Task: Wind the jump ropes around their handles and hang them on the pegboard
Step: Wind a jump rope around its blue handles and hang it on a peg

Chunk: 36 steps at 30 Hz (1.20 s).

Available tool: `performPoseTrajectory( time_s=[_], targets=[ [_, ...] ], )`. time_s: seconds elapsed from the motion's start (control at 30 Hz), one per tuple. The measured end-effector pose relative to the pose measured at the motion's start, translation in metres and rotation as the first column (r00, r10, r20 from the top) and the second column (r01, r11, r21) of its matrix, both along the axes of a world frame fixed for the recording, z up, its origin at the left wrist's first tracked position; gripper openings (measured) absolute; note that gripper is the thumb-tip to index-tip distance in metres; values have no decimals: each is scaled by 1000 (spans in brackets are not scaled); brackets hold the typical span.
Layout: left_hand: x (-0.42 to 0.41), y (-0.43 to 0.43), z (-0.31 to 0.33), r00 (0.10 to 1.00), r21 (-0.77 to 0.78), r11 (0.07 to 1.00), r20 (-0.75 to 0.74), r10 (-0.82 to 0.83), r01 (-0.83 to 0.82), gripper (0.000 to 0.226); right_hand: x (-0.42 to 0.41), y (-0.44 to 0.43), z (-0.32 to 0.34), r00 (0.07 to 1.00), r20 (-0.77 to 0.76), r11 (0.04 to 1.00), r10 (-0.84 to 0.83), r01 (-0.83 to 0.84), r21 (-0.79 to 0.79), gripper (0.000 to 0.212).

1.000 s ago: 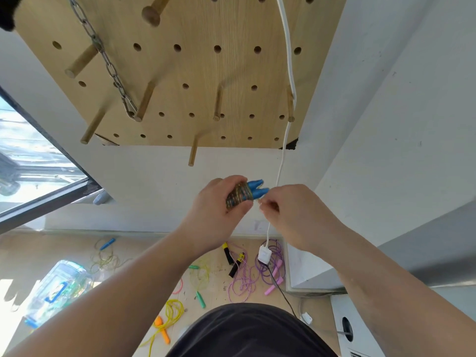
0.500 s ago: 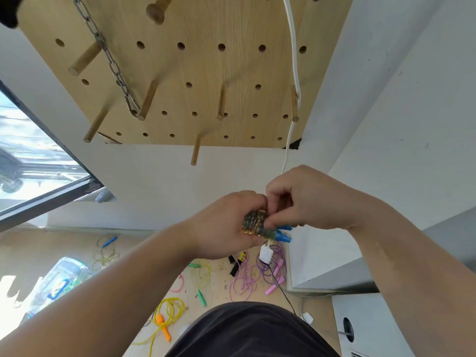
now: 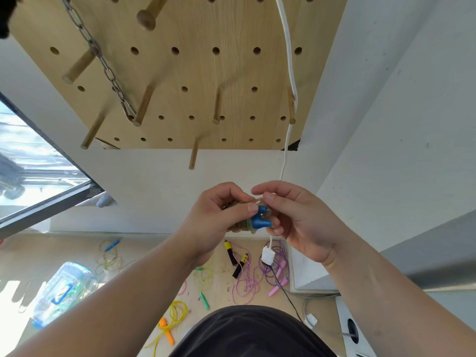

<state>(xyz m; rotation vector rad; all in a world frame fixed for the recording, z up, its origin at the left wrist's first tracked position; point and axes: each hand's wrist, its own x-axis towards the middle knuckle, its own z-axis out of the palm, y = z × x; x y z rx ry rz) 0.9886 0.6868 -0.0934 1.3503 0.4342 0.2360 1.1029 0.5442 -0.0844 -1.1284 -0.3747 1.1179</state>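
Blue handles (image 3: 260, 222) of one jump rope (image 3: 243, 227) sit paired side by side, with the multicoloured cord wound round them in a tight coil. I judge the winding step to be at its close, since no loose length of cord shows hanging.

The left hand (image 3: 213, 222) grips the coil, thumb pressed across the upper handle. The right hand (image 3: 298, 220) has its fingers curled at the handle tips, pinching there. I cannot tell whether it holds the cord's end or the plastic.

The bundle lies between both hands, below the pegboard (image 3: 180, 73) and apart from it. In my assessment, the next move calls for securing the end, then lifting the bundle onto a free peg (image 3: 193, 157). Other ropes (image 3: 247, 282) lie unwound on the floor (image 3: 51, 251).
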Motion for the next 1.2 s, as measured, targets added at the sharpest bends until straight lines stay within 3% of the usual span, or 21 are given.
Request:
performPoseTrajectory(
  time_s=[0.17,0.37,0.47,0.57,0.67,0.77,0.83,0.93,1.03,1.1,1.2],
  targets=[
    [2,-5,0,994,-81,991,-30,104,-106,7,-9,1,6,954,280,990,-108,128,-54,13],
    [0,-7,3,982,-110,977,-73,173,-180,12,-5,-3,10,924,380,996,-48,72,-50,30],
    [-1,-12,1,974,-238,948,-131,185,-212,20,-5,0,7,896,441,993,-51,91,-70,25],
    [0,-15,4,971,-386,898,-187,148,-211,24,-8,4,1,806,578,981,-126,187,-47,20],
    [1,-16,6,975,-462,867,-198,105,-187,39,-14,5,-4,834,512,973,-207,230,18,17],
    [1,-18,11,989,-545,831,-147,33,-108,30,-19,7,-4,895,364,967,-256,238,96,17],
    [2,-22,13,992,-594,801,-129,-1,-77,29,-21,9,-2,882,358,952,-306,273,141,17],
    [2,-25,15,994,-687,726,-101,-50,-33,30,-23,6,4,770,531,935,-355,311,173,19],
    [2,-24,17,990,-755,656,-95,-100,-6,34,-21,4,9,520,793,939,-318,286,189,17],
    [2,-23,19,989,-747,665,-93,-114,6,35,-21,6,10,401,861,934,-314,293,204,14],
    [6,-24,22,996,-716,697,-83,-37,-34,33,-24,11,6,302,887,897,-350,381,225,12]
  ],
)
